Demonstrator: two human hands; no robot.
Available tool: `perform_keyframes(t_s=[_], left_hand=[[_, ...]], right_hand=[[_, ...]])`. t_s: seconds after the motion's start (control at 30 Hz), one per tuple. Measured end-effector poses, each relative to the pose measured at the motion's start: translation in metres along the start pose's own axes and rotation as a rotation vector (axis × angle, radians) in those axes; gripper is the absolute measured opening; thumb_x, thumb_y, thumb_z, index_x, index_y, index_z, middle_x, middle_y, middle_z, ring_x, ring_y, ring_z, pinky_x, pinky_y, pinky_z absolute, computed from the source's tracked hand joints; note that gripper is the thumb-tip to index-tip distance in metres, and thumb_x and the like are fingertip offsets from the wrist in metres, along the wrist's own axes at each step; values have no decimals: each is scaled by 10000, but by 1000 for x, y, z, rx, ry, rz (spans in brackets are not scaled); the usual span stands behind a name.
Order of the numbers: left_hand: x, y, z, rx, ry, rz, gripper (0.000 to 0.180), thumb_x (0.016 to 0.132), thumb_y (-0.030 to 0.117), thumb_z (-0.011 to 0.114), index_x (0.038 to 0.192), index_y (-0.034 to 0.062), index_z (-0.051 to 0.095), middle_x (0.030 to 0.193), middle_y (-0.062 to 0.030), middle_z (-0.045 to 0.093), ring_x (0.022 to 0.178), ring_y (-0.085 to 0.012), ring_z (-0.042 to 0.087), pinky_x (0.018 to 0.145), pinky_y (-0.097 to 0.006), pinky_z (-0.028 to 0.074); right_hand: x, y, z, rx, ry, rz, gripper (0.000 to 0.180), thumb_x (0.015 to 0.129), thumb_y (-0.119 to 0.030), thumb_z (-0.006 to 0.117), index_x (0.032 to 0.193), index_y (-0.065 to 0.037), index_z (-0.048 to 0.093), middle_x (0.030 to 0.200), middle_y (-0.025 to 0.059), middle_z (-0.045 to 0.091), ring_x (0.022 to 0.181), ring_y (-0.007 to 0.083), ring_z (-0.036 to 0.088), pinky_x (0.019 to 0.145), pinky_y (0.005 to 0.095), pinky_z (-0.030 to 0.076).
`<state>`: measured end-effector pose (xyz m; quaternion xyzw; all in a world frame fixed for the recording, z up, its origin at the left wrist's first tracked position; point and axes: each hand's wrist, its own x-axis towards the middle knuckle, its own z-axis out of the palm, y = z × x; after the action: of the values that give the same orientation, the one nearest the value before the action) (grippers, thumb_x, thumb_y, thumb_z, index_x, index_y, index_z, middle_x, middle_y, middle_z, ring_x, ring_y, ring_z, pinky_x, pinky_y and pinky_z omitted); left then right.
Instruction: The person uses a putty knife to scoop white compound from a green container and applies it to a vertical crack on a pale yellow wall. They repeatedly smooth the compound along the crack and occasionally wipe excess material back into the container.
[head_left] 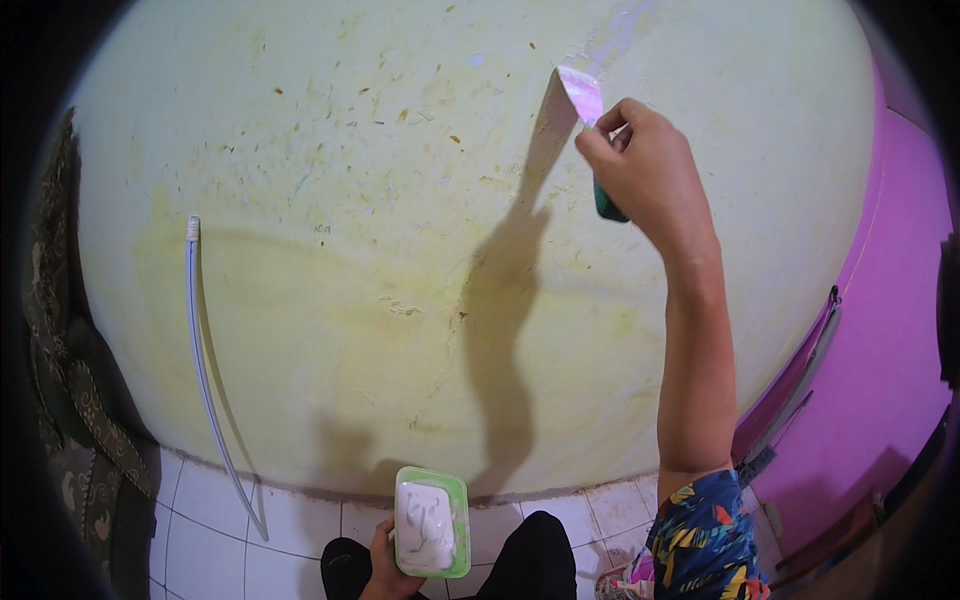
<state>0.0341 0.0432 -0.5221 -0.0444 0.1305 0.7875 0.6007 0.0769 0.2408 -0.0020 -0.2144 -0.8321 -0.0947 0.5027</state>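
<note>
A person's right hand, raised high, grips a scraper between thumb and fingers; the scraper's blade is at a pale yellow wall, its upper edge seeming to touch it, just below a whitish streak that fades toward the dark rim of the view; the fist hides the middle of the green handle, whose end shows below the palm. The left hand, low down and partly cut off by the bottom edge, grips the side of a green rectangular tub; white paste fills most of it; the fingers beneath are hidden. The wall is chipped and stained, and the arm's shadow darkens part of it; 1 thin pale tube leans at left above white floor tiles. 2 dark-clad knees show at the bottom, the legs cut off; patterned fabric at far left is dim; objects along the pink wall at right are hard to make out.
</note>
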Motion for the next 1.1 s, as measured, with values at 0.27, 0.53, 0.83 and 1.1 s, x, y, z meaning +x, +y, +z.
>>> perform_keyframes(t_s=[0.27,0.53,0.83,1.1], left_hand=[[1,2,-3,-5,-31,-14,589,999,445,396,1397,76,623,1317,-136,690,1203,-351,661,1080,-542,501],[0,0,3,25,-44,-5,588,998,450,405,1394,73,622,1323,-133,686,1202,-347,661,1084,-538,499],[5,-3,-14,-55,-58,-70,607,1012,458,386,1422,62,595,1371,-142,661,1244,-349,641,1098,-543,489],[-11,0,7,-10,49,33,493,1039,393,449,1350,71,654,1258,-117,730,1173,-302,694,1056,-486,550]], right_hand=[[-62,-1,11,-14,-152,37,247,897,-168,689,984,60,654,694,118,590,592,206,535,590,380,467],[-48,11,1,97,3,48,265,915,-158,708,1076,50,672,709,65,551,632,123,510,580,317,444],[-33,76,55,49,243,-272,237,935,-173,736,1124,-51,661,947,117,640,727,285,676,624,408,547],[-70,104,82,-21,253,-308,241,936,-139,732,1147,-58,650,975,106,627,728,304,687,594,408,559]])
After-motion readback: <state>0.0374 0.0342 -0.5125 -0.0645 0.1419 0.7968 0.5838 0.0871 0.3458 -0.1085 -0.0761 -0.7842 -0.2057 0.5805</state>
